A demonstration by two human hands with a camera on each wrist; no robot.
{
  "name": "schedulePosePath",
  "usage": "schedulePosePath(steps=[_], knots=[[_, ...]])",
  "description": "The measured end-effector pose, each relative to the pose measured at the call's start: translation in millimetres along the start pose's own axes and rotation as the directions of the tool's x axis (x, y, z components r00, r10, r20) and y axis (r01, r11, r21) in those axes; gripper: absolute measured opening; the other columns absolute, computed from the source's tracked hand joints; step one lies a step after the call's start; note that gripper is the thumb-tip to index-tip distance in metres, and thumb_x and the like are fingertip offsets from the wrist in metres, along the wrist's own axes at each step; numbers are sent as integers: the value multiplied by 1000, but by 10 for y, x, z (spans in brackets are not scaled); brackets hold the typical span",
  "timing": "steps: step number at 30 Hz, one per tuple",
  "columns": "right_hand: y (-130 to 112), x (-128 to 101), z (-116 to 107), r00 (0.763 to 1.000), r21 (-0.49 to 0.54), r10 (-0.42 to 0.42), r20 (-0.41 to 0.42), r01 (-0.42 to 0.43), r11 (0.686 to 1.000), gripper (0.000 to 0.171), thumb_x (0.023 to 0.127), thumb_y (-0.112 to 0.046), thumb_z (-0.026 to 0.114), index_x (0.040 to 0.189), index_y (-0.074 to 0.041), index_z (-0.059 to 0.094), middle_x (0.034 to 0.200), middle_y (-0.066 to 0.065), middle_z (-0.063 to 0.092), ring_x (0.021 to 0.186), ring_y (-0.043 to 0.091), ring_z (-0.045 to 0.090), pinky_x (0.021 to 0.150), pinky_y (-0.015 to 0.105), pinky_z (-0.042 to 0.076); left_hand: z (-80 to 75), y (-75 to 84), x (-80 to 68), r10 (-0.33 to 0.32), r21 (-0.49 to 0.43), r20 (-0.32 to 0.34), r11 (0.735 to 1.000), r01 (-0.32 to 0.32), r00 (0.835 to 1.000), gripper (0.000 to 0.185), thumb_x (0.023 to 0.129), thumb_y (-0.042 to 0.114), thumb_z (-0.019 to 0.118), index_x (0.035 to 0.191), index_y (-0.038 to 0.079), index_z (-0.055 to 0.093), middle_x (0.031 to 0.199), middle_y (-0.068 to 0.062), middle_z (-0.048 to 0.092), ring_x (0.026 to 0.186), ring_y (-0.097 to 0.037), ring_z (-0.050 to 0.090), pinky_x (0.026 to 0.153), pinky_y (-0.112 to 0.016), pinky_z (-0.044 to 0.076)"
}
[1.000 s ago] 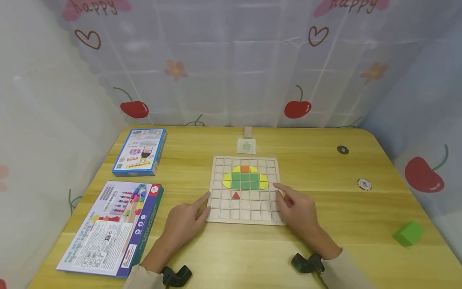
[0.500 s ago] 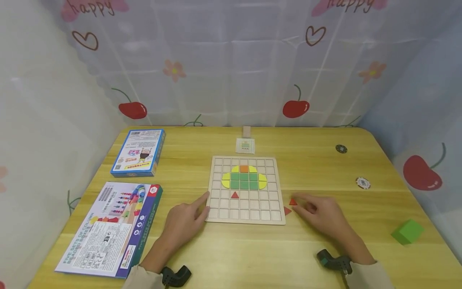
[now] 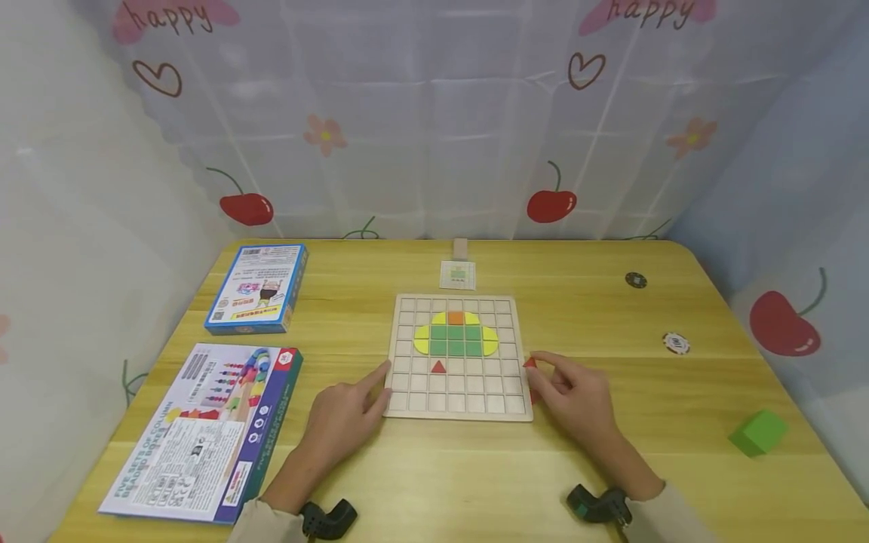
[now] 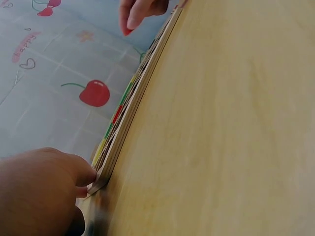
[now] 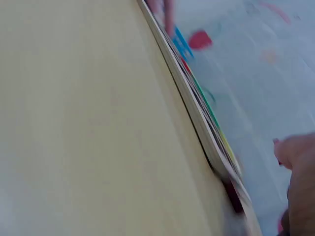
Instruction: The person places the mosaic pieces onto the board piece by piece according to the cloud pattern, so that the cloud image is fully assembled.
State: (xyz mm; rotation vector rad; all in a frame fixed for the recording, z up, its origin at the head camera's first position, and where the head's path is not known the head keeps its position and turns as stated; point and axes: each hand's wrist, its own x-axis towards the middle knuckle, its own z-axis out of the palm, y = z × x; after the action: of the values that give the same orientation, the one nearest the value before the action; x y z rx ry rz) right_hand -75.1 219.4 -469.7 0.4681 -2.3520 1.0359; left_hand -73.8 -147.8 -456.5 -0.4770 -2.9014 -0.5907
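**Red triangle pinched at the grid board's right edge**

The right hand pinches a small red triangular tile between thumb and forefinger, just at the right edge of the square wooden grid board. The left hand rests with loosely extended fingers touching the board's lower left corner, holding nothing. Another red triangle sits in a cell below the green and yellow tile pattern. A green cube lies near the table's right edge.
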Motion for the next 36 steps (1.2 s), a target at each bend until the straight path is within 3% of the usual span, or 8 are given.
schedulePosePath(steps=[2,6,9,13,20,27,32,36], knots=[[-111,10,137,998,54,-36,-44,38,998,29,77,-3,86,105,-8,79,57,-14,38,50,-2,30,46,15,26,-5,-3,3,3,-4,0,1000,-3,1000,45,100,33,64,142,20,63,43,16,26,39,-3,20,43,-25,19],[-294,42,387,995,110,-95,-31,98,989,29,77,-3,85,106,-6,79,57,-13,38,51,-2,30,47,14,26,0,-9,5,14,-4,-3,1000,-14,1000,45,100,33,64,143,20,63,43,16,26,39,-3,19,43,-25,19],[-359,101,533,994,74,-102,35,99,992,28,81,-9,84,108,-8,79,56,-14,36,51,-1,29,47,16,24,8,-16,3,14,0,-2,1000,-14,1000,45,100,34,64,143,20,63,43,16,27,40,-3,20,43,-25,19],[-432,193,660,985,-61,-45,165,56,997,23,87,-21,81,109,-13,80,55,-17,32,50,-1,27,47,19,22,10,-26,-5,4,8,5,1000,-5,1000,46,100,34,64,143,20,62,44,16,27,40,-3,20,43,-25,20],[-524,295,741,971,-164,57,231,-19,986,21,91,-29,78,109,-19,81,50,-17,31,48,1,26,46,23,22,-24,-35,-10,6,11,-8,1000,-5,1000,45,100,34,65,143,20,63,43,16,26,40,-4,20,43,-26,19],[-521,287,803,975,-200,36,220,9,980,27,91,-34,79,115,-22,80,51,-18,38,49,1,29,46,22,22,-11,-43,-24,-12,2,3,1000,12,1000,46,100,33,64,144,20,62,43,15,27,40,-4,21,43,-26,20],[-497,223,771,983,-161,19,184,11,987,15,91,-24,77,104,-18,82,53,-17,38,49,1,30,45,21,22,9,-34,-19,-5,0,7,1000,5,1000,46,100,34,64,144,20,62,44,16,28,40,-3,21,43,-26,21],[-488,202,755,983,-151,-25,182,53,987,14,90,-21,76,102,-17,82,57,-18,49,50,0,33,46,20,25,13,-28,-9,8,8,0,1000,-8,1000,46,100,34,64,144,20,62,44,16,28,40,-3,22,43,-26,20]])
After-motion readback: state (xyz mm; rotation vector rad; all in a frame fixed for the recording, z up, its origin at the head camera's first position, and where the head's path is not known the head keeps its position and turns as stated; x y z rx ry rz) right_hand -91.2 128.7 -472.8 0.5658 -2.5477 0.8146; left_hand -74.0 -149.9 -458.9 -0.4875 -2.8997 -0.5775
